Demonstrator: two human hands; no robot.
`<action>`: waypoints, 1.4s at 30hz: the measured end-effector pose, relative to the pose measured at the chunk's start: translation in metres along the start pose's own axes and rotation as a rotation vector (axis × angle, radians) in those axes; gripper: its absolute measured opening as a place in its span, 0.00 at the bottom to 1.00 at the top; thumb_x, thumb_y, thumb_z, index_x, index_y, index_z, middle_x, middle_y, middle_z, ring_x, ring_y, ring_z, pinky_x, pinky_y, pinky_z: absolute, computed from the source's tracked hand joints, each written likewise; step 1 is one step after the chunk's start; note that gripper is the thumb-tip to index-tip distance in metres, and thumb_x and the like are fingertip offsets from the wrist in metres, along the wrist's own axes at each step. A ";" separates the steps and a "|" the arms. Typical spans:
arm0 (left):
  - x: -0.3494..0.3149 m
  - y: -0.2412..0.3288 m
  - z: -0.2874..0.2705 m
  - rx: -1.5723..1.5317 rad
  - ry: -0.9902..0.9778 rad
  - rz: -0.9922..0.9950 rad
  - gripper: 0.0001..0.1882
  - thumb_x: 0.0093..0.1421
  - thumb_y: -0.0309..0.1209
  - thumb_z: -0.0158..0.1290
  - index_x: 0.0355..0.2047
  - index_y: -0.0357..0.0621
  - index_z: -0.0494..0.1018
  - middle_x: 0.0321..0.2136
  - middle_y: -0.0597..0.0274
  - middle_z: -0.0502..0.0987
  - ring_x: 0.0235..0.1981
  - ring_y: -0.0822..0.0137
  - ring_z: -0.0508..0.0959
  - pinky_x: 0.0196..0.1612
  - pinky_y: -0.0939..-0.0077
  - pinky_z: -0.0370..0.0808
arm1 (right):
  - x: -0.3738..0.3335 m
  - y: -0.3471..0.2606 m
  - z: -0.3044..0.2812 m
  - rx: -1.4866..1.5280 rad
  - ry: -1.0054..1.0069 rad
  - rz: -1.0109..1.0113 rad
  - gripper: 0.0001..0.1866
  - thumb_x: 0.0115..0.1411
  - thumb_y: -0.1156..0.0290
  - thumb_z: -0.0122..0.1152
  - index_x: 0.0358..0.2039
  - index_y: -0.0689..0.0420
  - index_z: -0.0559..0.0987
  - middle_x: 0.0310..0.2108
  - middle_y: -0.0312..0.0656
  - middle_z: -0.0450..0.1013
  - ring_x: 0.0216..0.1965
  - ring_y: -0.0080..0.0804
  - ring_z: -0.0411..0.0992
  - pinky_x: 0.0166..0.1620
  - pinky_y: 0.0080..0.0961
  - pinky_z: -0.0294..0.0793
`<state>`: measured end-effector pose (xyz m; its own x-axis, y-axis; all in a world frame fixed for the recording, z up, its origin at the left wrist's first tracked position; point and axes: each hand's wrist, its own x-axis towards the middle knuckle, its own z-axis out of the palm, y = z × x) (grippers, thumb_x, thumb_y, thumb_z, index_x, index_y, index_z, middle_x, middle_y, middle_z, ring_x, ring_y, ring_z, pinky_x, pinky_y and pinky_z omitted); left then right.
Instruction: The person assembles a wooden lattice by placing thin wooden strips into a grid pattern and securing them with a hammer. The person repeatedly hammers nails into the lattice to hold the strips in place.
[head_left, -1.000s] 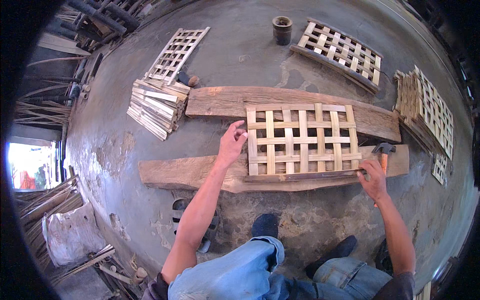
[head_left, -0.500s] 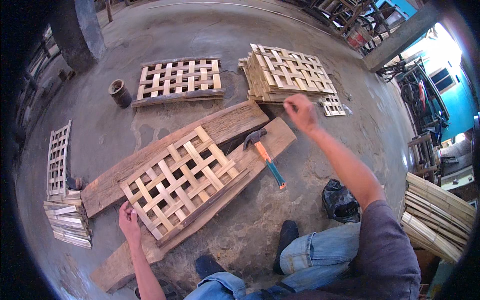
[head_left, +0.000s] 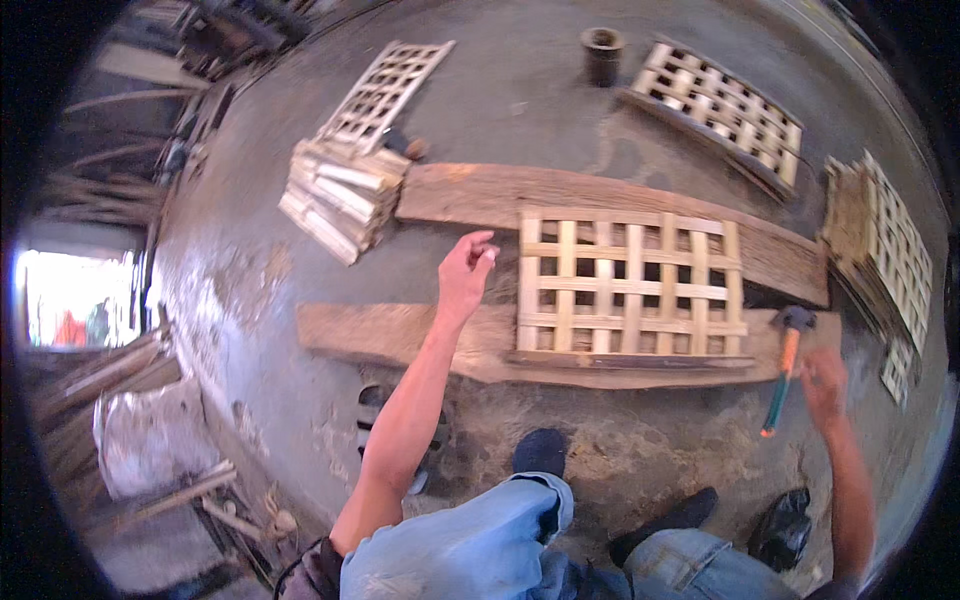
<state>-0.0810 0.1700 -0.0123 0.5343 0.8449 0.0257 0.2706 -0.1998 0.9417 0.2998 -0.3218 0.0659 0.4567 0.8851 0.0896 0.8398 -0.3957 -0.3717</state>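
Bamboo lattice panel [head_left: 630,285] lies flat across two rough wooden planks [head_left: 600,200], likely light, stiff, splintery; best taken by an outer slat. Left hand [head_left: 466,272] hovers loose and empty at its left edge. Right hand [head_left: 824,385] looks empty, just beside the hammer [head_left: 785,365]. Concrete floor [head_left: 520,90] open beyond.

Pale wooden lattice [head_left: 630,283] flat across planks [head_left: 600,195]

L hand [head_left: 466,268] raised, R hand [head_left: 824,384] prob. empty
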 end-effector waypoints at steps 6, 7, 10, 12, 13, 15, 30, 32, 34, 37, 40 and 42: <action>0.034 -0.039 -0.110 0.356 0.451 -0.017 0.09 0.60 0.28 0.57 0.41 0.40 0.78 0.28 0.63 0.82 0.29 0.74 0.78 0.35 0.78 0.75 | -0.061 -0.048 -0.036 0.015 -0.419 -0.181 0.09 0.46 0.80 0.65 0.29 0.60 0.76 0.29 0.47 0.72 0.32 0.49 0.71 0.35 0.41 0.70; 0.038 -0.049 -0.131 0.355 0.535 -0.065 0.09 0.59 0.28 0.57 0.40 0.40 0.78 0.28 0.62 0.82 0.29 0.73 0.78 0.35 0.77 0.75 | -0.071 -0.048 -0.039 0.042 -0.427 -0.134 0.08 0.46 0.81 0.64 0.29 0.61 0.75 0.28 0.47 0.72 0.32 0.49 0.70 0.35 0.40 0.70; 0.055 -0.067 -0.178 0.414 0.636 -0.124 0.09 0.57 0.30 0.59 0.37 0.41 0.79 0.28 0.61 0.82 0.30 0.71 0.81 0.36 0.75 0.76 | -0.101 -0.031 -0.037 0.019 -0.328 0.034 0.08 0.48 0.82 0.63 0.30 0.62 0.76 0.29 0.48 0.72 0.31 0.47 0.71 0.35 0.37 0.70; 0.072 -0.066 -0.180 0.554 0.642 -0.140 0.09 0.57 0.32 0.60 0.36 0.41 0.80 0.29 0.59 0.83 0.31 0.69 0.82 0.37 0.73 0.76 | -0.126 -0.013 -0.030 0.011 -0.287 0.164 0.09 0.46 0.81 0.63 0.30 0.59 0.77 0.29 0.46 0.73 0.31 0.46 0.72 0.35 0.39 0.70; 0.081 -0.064 -0.182 0.626 0.642 -0.150 0.10 0.56 0.33 0.61 0.35 0.41 0.80 0.29 0.59 0.83 0.32 0.68 0.82 0.38 0.72 0.77 | -0.130 -0.008 -0.027 0.009 -0.268 0.230 0.09 0.46 0.81 0.63 0.30 0.58 0.77 0.29 0.46 0.73 0.31 0.46 0.72 0.35 0.40 0.70; 0.102 -0.061 -0.182 0.732 0.602 -0.244 0.14 0.53 0.38 0.63 0.35 0.42 0.80 0.29 0.57 0.83 0.34 0.63 0.83 0.40 0.69 0.77 | -0.126 -0.018 -0.025 0.058 -0.353 0.278 0.08 0.47 0.82 0.62 0.30 0.61 0.77 0.29 0.47 0.73 0.30 0.44 0.73 0.35 0.37 0.71; 0.134 -0.082 -0.166 0.877 0.543 -0.509 0.34 0.40 0.44 0.70 0.43 0.37 0.73 0.40 0.44 0.80 0.45 0.48 0.80 0.49 0.57 0.77 | -0.134 -0.024 -0.020 0.114 -0.396 0.325 0.07 0.49 0.83 0.62 0.30 0.62 0.78 0.29 0.48 0.74 0.29 0.43 0.74 0.34 0.34 0.73; 0.137 -0.080 -0.165 0.865 0.524 -0.556 0.32 0.41 0.42 0.69 0.43 0.37 0.72 0.40 0.44 0.80 0.45 0.48 0.80 0.49 0.57 0.77 | -0.135 -0.023 -0.024 0.108 -0.396 0.334 0.07 0.49 0.83 0.62 0.30 0.62 0.78 0.29 0.48 0.74 0.29 0.43 0.74 0.35 0.34 0.73; 0.131 -0.096 -0.183 0.845 0.551 -0.530 0.32 0.41 0.42 0.69 0.44 0.36 0.72 0.41 0.43 0.80 0.44 0.46 0.80 0.48 0.57 0.77 | -0.137 -0.022 -0.022 0.137 -0.372 0.352 0.07 0.48 0.82 0.62 0.30 0.63 0.78 0.28 0.48 0.74 0.29 0.43 0.74 0.35 0.34 0.73; 0.104 -0.115 -0.234 0.457 0.643 -0.539 0.26 0.48 0.34 0.65 0.46 0.37 0.72 0.37 0.52 0.80 0.38 0.56 0.81 0.41 0.65 0.80 | -0.132 -0.028 -0.006 0.167 -0.324 0.309 0.07 0.48 0.82 0.62 0.30 0.62 0.78 0.26 0.47 0.74 0.28 0.42 0.74 0.35 0.35 0.73; 0.059 -0.078 -0.152 -0.178 0.702 -0.427 0.17 0.56 0.28 0.59 0.45 0.37 0.72 0.34 0.60 0.78 0.35 0.69 0.79 0.37 0.75 0.79 | -0.144 -0.018 -0.022 0.074 -0.395 0.331 0.06 0.49 0.81 0.63 0.29 0.61 0.78 0.26 0.46 0.75 0.29 0.42 0.74 0.35 0.35 0.73; 0.021 -0.045 -0.123 -0.265 0.658 -0.303 0.14 0.59 0.26 0.57 0.45 0.38 0.71 0.34 0.63 0.75 0.35 0.73 0.77 0.37 0.78 0.77 | -0.135 -0.028 -0.005 0.106 -0.420 0.176 0.07 0.48 0.79 0.65 0.30 0.59 0.80 0.30 0.46 0.76 0.32 0.44 0.75 0.37 0.36 0.74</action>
<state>-0.1805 0.2577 -0.0128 -0.1416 0.9814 -0.1298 0.0841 0.1426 0.9862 0.2160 -0.4314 0.0684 0.4129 0.8381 -0.3564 0.7159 -0.5406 -0.4419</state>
